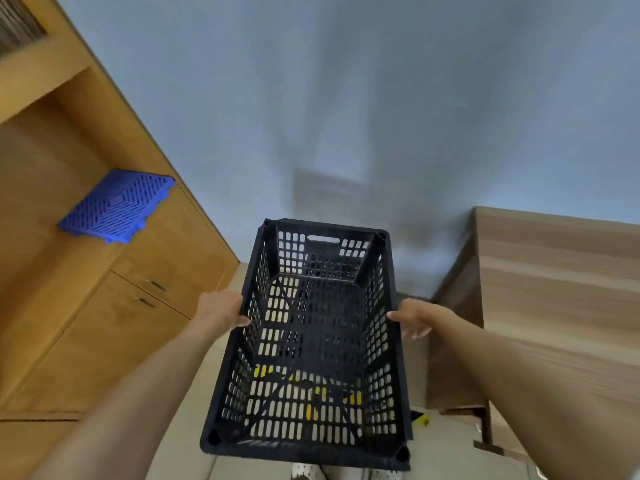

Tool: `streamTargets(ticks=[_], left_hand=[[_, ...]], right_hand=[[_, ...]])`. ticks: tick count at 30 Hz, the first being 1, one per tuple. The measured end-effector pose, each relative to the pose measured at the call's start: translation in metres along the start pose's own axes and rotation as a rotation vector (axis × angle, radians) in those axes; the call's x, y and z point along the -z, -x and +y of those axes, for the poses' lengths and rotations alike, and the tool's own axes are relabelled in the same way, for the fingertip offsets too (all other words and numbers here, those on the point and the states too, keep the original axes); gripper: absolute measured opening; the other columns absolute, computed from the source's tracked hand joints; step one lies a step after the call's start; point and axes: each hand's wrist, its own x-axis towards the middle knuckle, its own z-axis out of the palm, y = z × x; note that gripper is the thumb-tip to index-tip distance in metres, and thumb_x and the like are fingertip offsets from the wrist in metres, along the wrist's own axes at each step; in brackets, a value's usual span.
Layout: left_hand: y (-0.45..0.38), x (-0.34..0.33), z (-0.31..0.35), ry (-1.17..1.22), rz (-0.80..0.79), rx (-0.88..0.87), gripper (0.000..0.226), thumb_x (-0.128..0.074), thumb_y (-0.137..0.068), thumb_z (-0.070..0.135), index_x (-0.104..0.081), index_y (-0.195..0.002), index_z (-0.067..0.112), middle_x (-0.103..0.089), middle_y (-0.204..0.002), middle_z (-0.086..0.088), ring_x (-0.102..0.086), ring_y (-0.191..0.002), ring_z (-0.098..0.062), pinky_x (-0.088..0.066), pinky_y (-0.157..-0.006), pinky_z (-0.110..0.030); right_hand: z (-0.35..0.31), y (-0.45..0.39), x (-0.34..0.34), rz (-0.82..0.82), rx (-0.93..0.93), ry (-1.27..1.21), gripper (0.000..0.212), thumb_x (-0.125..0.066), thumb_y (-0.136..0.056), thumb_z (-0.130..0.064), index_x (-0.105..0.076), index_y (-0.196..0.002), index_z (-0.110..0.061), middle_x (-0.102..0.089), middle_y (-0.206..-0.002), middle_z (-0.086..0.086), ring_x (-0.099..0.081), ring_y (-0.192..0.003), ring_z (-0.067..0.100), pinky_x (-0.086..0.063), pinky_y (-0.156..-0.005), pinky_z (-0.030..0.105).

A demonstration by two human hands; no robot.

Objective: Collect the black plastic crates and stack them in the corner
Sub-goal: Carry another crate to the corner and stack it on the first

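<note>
My left hand (pixel 221 311) has its fingertips hidden behind the crate (pixel 311 341) wall, and whatever yellow lies below shows only in scraps through the slots. My shoes (pixel 304 474) are cut off by the bottom edge.

Both bare forearms reach forward, spread apart. The left hand (pixel 221 311) grips the left long rim of the black crate (pixel 311 344), thumb over the edge. The right hand (pixel 414 318) is at the right rim, its fingers loosely curled downward.
</note>
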Motion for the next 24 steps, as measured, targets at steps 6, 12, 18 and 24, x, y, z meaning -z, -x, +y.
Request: streamTargets(ticks=[6, 12, 18, 24], left_hand=[[-0.090, 0.013, -0.013, -0.011, -0.033, -0.109, 0.043, -0.057, -0.086, 0.061, -0.053, -0.097, 0.019, -0.051, -0.073, 0.008, -0.053, -0.072, -0.012, -0.045, -0.068, -0.022], [-0.189, 0.020, -0.023, 0.000, -0.059, -0.265, 0.046, -0.060, -0.085, 0.059, -0.057, -0.100, 0.016, -0.064, -0.088, 0.003, -0.065, -0.083, -0.016, -0.055, -0.075, -0.029], [-0.263, 0.015, -0.018, -0.033, -0.180, -0.361, 0.055, -0.068, -0.081, 0.054, -0.053, -0.115, 0.013, -0.065, -0.108, -0.003, -0.064, -0.100, -0.022, -0.048, -0.078, -0.032], [-0.318, -0.010, -0.001, 0.030, -0.217, -0.364, 0.047, -0.071, -0.084, 0.041, -0.054, -0.118, 0.014, -0.066, -0.114, -0.002, -0.063, -0.107, -0.023, -0.041, -0.073, -0.031]], right_hand=[[-0.031, -0.042, 0.012, -0.081, -0.132, -0.074, 0.047, -0.038, -0.101, -0.042, -0.057, -0.120, -0.004, -0.069, -0.112, 0.011, -0.060, -0.118, 0.035, -0.049, -0.097, 0.040], [-0.065, -0.073, 0.012, -0.024, -0.245, -0.123, 0.049, -0.039, -0.101, -0.039, -0.050, -0.130, -0.002, -0.066, -0.112, 0.010, -0.059, -0.067, 0.015, -0.051, -0.065, 0.027], [-0.084, -0.105, 0.007, -0.037, -0.297, -0.166, 0.047, -0.035, -0.103, -0.035, -0.039, -0.140, -0.005, -0.059, -0.108, 0.011, -0.055, -0.063, 0.013, -0.048, -0.062, 0.024], [-0.074, -0.162, 0.010, -0.038, -0.326, -0.167, 0.036, -0.035, -0.103, -0.025, -0.050, -0.128, -0.002, -0.058, -0.077, 0.002, -0.055, -0.059, 0.011, -0.049, -0.057, 0.022]])
